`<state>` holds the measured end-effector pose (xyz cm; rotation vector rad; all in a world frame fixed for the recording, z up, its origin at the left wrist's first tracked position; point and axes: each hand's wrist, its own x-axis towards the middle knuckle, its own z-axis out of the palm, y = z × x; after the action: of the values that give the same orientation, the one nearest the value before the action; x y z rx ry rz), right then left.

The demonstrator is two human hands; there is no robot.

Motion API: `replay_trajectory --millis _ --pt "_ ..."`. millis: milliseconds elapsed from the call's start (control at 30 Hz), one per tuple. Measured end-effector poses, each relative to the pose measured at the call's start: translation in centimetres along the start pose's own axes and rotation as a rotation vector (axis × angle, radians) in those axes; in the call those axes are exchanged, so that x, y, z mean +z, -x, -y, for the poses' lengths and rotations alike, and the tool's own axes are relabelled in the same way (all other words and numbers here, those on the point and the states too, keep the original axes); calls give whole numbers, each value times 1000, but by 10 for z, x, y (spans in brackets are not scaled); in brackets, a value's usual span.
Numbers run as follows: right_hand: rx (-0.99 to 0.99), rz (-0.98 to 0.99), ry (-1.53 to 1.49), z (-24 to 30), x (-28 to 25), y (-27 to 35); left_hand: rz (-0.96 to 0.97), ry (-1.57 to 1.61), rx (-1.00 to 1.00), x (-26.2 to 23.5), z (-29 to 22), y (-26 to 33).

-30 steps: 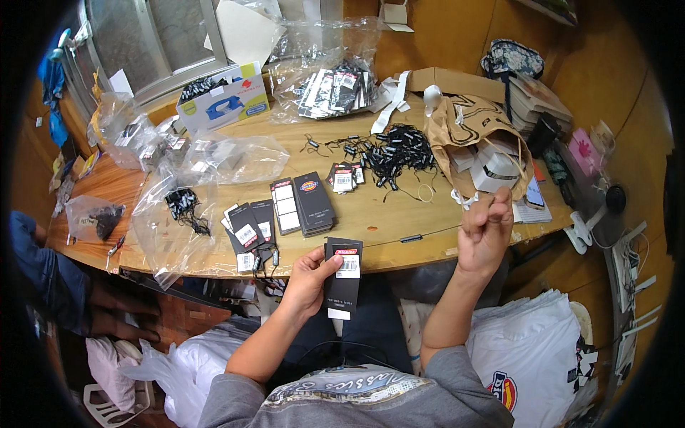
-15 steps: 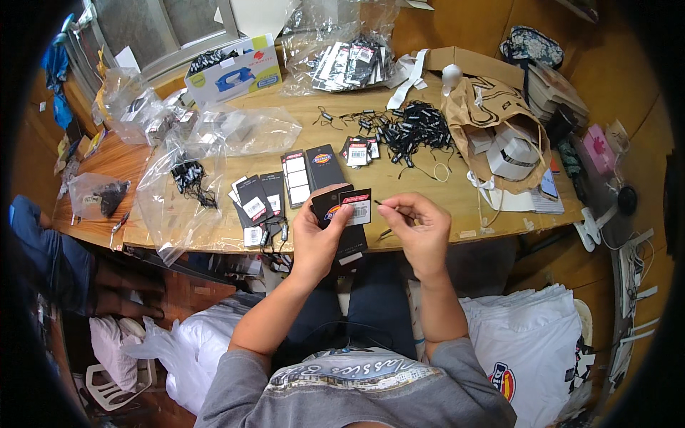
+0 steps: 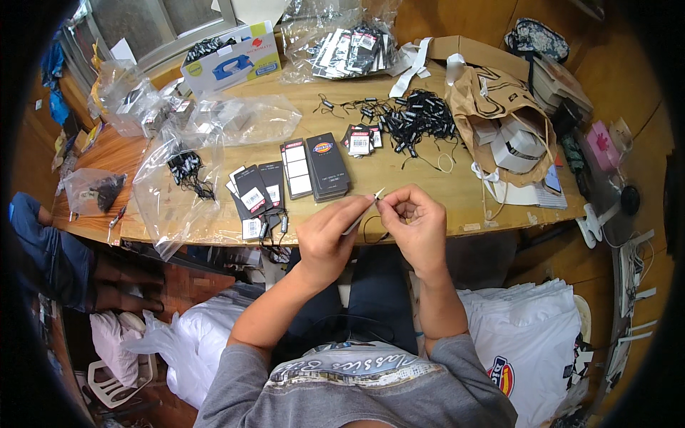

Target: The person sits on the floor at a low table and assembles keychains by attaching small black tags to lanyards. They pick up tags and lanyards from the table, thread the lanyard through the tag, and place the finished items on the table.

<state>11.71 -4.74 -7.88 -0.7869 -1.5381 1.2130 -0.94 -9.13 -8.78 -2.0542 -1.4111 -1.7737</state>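
Near the table's front edge, my left hand (image 3: 327,239) is closed on hang tags (image 3: 379,193), turned so that little more than a pale edge shows. My right hand (image 3: 414,227) pinches a thin black hang-tag string (image 3: 366,227) at the tags' corner; its loop hangs between my hands. Just beyond lies a stack of black hang tags (image 3: 328,167), beside a stack of white-panelled cards (image 3: 297,167). To the left, finished-looking black tags with barcode stickers (image 3: 251,196) overlap, with black strings (image 3: 275,232) at the table edge. Small red-and-white labelled cards (image 3: 360,140) lie farther back.
A heap of black strings (image 3: 417,121) sits at centre right, beside a brown paper bag (image 3: 492,93). Clear plastic bags (image 3: 246,118) cover the left side. Behind stands an iron's box (image 3: 232,64). Folded white shirts (image 3: 528,335) are at my right; another person's legs (image 3: 57,250) at far left.
My left hand has turned the tags from face-up to edge-on. My right hand has come in to meet their corner with the string.
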Motion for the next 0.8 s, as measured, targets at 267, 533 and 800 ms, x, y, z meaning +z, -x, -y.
replay_trajectory --millis 267,533,800 --pt "-37 8 -138 -19 -1 1 268 20 -25 -8 0 -1" --pt "-208 -119 16 -26 0 2 253 428 -561 -12 -4 2" --pt "-179 -53 73 -11 -2 7 219 134 -209 -10 -8 -1"
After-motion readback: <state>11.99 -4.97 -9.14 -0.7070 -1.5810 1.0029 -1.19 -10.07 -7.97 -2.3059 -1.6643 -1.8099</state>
